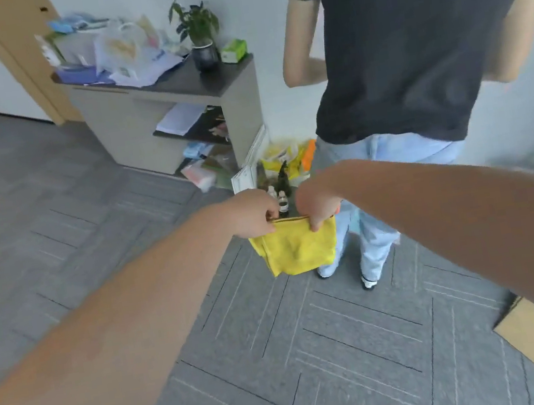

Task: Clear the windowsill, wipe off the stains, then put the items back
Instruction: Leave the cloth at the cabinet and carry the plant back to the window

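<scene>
Yellow cloth (295, 248) held up by both hands.
Left hand (253, 213) and right hand (316, 205) pinch its top edge; another person (408, 42) stands at one o'clock.

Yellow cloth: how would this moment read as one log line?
left hand: pinching cloth edge | right hand: pinching cloth edge | yellow cloth: hanging, above floor

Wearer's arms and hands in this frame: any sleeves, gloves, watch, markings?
Both forearms are bare up to the frame edge, no sleeves showing. The left hand and the right hand wear no gloves. No watch, band, ring or marking is visible on either wrist, though the picture is somewhat blurred.
</scene>
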Available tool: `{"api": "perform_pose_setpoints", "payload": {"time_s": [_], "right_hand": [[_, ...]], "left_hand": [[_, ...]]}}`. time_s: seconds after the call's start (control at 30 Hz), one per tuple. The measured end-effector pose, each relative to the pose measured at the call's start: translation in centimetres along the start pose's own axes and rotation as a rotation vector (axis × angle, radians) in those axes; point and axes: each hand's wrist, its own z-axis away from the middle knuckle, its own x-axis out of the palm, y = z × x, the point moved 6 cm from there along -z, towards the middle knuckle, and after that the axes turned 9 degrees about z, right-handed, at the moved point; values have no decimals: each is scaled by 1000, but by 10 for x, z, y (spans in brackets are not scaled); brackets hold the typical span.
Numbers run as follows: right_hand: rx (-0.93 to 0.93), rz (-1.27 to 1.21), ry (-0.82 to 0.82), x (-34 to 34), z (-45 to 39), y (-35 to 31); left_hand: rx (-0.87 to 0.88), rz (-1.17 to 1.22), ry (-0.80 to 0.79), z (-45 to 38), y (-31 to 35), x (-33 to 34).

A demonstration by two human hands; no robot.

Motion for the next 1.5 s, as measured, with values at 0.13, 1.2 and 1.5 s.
{"api": "perform_pose_setpoints", "payload": {"time_s": [0.13,1.2,1.5], "right_hand": [[-29,-32,-12,-19,-35,-47],[-145,108,87,-69,-148,-22],[-45,63,17,-122,-236,53]], "left_hand": [[30,58,-38,25,-54,19],[-90,156,-94,-44,-156,23],[89,20,-58,-148,-233,-34]]}}
